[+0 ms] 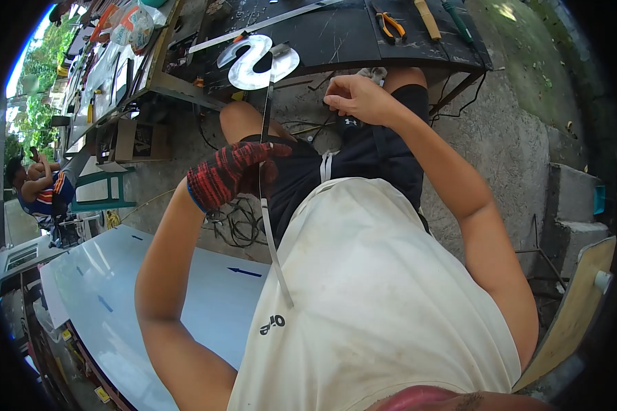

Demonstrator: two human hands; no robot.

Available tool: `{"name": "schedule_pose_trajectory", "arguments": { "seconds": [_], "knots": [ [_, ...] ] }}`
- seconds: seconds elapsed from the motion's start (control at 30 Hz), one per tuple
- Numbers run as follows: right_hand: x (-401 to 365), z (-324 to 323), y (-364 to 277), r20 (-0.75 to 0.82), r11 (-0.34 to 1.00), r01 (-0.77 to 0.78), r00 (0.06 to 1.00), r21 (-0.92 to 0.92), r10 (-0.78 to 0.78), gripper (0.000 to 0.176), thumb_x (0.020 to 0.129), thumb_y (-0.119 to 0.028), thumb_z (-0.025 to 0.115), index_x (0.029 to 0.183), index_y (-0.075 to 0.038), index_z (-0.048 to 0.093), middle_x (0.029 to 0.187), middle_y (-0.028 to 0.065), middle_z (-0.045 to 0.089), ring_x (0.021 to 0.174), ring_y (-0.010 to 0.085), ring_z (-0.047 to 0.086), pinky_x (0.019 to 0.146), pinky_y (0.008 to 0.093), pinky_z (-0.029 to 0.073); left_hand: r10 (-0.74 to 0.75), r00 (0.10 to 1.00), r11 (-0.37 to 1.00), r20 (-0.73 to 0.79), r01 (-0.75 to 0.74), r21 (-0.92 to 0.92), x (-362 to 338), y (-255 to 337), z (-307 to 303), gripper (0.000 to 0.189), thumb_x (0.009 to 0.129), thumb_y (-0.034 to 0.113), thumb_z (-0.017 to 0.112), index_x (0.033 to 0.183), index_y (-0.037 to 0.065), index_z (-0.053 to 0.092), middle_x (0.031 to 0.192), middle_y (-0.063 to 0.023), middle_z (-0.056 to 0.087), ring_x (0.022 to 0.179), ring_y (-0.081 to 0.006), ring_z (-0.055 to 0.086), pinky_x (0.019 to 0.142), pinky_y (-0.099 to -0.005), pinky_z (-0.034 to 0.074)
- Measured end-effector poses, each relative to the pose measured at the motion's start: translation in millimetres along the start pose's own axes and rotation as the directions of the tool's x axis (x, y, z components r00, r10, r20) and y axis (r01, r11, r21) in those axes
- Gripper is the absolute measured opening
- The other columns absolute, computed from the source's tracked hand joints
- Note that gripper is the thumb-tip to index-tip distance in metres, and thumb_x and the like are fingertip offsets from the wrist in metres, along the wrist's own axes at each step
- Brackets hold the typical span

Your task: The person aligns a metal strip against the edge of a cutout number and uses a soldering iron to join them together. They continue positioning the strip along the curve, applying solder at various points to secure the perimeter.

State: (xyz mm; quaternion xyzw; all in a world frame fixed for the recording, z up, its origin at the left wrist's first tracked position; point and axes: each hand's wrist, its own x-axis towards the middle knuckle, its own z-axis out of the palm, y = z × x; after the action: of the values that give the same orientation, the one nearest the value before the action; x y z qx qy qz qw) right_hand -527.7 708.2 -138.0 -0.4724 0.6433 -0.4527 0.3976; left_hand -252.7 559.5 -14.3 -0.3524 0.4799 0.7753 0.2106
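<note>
My left hand [234,171], in a red and black knitted glove, is closed around a long thin metal strip [266,123]. The strip runs from a shiny S-shaped metal piece [253,77] at the table's near edge down to my shirt. A darker bit of strip crosses the S-shaped piece on its right part. My bare right hand [349,97] is over my right thigh, just off the table edge, with its fingers curled and close together. Whatever it may hold is too small to make out.
On the dark table [336,44] lie orange-handled pliers [391,27], a wooden-handled tool [428,19], a green-handled tool [457,22] and a long metal bar [274,22]. Cables [236,226] coil on the floor. A white panel [206,274] lies at left; a seated person [41,185] is beyond.
</note>
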Motion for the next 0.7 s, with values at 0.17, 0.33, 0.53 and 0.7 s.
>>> {"name": "schedule_pose_trajectory", "arguments": {
  "seconds": [0.17,0.33,0.53,0.7],
  "knots": [
    [14.2,40.2,0.2,0.236,0.927,-0.238,0.956,0.290,0.171,0.035,0.105,-0.033,0.063,0.112,0.001,0.069,0.094,0.0074,0.073,0.080,0.0126,0.069,0.073,0.0272,0.057,0.079,0.996,0.991,-0.040,-0.083,-0.104,-6.7,-3.1,0.6,0.069,0.100,0.045,0.064,0.147,-0.003,0.051,0.082,-0.0002,0.065,0.075,-0.0171,0.067,0.072,-0.0410,0.060],
    [-38.7,78.7,-69.7,0.697,0.959,-0.037,0.695,0.279,-0.176,0.045,0.104,-0.041,0.064,0.119,0.001,0.070,0.099,0.0069,0.074,0.089,0.0131,0.070,0.083,0.0285,0.057,0.155,0.981,0.986,-0.120,-0.161,-0.041,-19.5,19.5,18.6,0.059,0.104,0.043,0.055,0.140,-0.003,0.058,0.077,0.0036,0.058,0.067,-0.0122,0.057,0.067,-0.0339,0.054],
    [-13.4,88.1,-45.9,0.626,0.988,-0.038,0.777,0.148,-0.064,0.038,0.104,-0.034,0.065,0.117,0.001,0.071,0.099,0.0066,0.074,0.089,0.0134,0.070,0.084,0.0282,0.057,0.073,0.980,0.994,-0.187,-0.057,0.089,-26.0,9.6,6.6,0.060,0.105,0.046,0.054,0.142,-0.001,0.058,0.077,0.0026,0.058,0.067,-0.0121,0.059,0.066,-0.0320,0.054],
    [4.8,84.2,-15.2,0.467,0.963,-0.179,0.881,0.201,0.067,0.037,0.105,-0.033,0.063,0.117,0.001,0.070,0.096,0.0054,0.073,0.086,0.0122,0.069,0.080,0.0275,0.057,0.112,0.982,0.976,-0.152,-0.080,0.204,-17.9,-43.7,-34.3,0.061,0.105,0.049,0.055,0.147,0.005,0.054,0.080,0.0005,0.063,0.070,-0.0125,0.063,0.064,-0.0294,0.054]
  ]
}}
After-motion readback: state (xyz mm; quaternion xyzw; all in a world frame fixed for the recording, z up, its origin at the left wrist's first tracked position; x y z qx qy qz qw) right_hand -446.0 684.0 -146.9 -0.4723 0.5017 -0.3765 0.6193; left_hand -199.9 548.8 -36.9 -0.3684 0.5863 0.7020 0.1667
